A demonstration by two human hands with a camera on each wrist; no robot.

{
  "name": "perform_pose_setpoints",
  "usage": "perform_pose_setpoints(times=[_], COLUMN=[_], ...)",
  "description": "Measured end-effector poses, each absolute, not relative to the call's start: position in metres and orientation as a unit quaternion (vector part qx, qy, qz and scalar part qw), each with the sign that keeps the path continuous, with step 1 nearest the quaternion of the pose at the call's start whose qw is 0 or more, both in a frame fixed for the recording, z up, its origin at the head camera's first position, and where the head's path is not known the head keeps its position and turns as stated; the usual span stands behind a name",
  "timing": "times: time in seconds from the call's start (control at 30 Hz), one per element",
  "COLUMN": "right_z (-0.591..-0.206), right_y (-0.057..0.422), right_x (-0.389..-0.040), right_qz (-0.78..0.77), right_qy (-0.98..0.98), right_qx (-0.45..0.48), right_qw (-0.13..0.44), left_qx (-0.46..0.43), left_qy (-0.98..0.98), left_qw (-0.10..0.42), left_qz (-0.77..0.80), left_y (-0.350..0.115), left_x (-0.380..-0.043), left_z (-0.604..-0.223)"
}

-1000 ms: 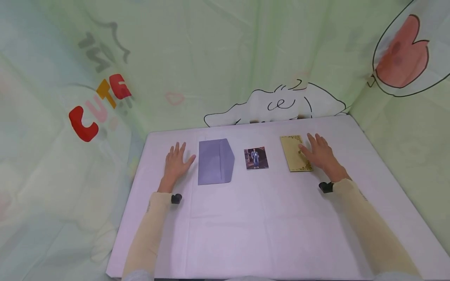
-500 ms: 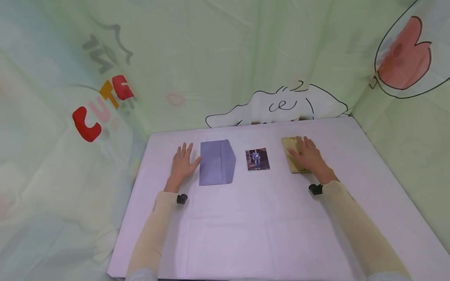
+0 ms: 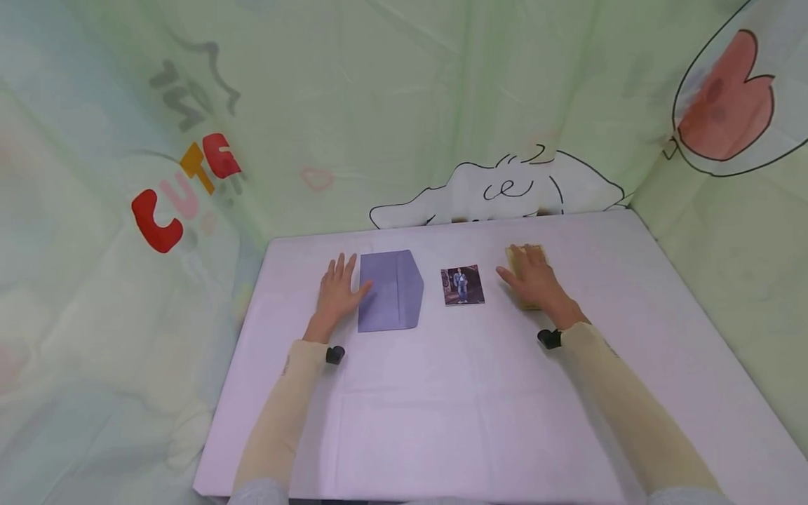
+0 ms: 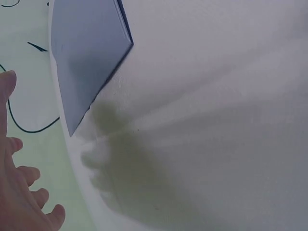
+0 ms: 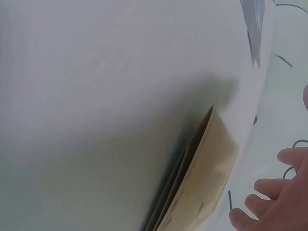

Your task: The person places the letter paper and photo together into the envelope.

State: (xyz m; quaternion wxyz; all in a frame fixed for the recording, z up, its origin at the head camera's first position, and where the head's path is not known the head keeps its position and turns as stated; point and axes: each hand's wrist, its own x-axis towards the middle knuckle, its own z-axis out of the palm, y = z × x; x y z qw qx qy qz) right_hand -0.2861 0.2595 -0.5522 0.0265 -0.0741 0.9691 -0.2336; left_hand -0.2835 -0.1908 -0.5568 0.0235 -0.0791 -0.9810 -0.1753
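Observation:
My left hand point(image 3: 337, 294), fingers spread, hovers at the left edge of a purple envelope point(image 3: 380, 294), its thumb overlapping that edge in the head view. The envelope's pointed flap faces right; in the left wrist view the envelope point(image 4: 86, 53) lies apart from the fingers. My right hand point(image 3: 536, 280) is spread over a folded gold card point(image 3: 513, 261) and hides most of it. The right wrist view shows the card point(image 5: 202, 168) with its layers slightly parted and the fingers raised above it. Between the hands lies a small square photo point(image 3: 463, 285) of a standing figure.
A white cloth covers the table point(image 3: 416, 414). Behind it hangs a pale green curtain point(image 3: 379, 105) with drawn figures and coloured letters. Each wrist wears a small black camera, such as the right wrist camera point(image 3: 549, 339).
Both hands have moved inward: the left hand rightward to the envelope's edge, the right hand leftward over the gold card. Envelope, photo and card stay in place.

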Motion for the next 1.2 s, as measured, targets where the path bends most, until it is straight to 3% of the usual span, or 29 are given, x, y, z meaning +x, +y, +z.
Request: perform_pose_setpoints(times=[0.6, 1.2], right_z=[-0.555, -0.555], right_y=[0.211, 0.159], right_x=[-0.287, -0.283], right_qz=[-0.212, -0.218], right_qy=[0.970, 0.960], right_qx=[-0.105, -0.160], right_qw=[0.054, 0.070], left_qx=[-0.105, -0.108], left_qy=[-0.980, -0.982], left_qw=[0.024, -0.017], left_qz=[-0.168, -0.153], left_y=[-0.166, -0.146], left_x=[-0.286, -0.276], left_z=[-0.567, -0.570])
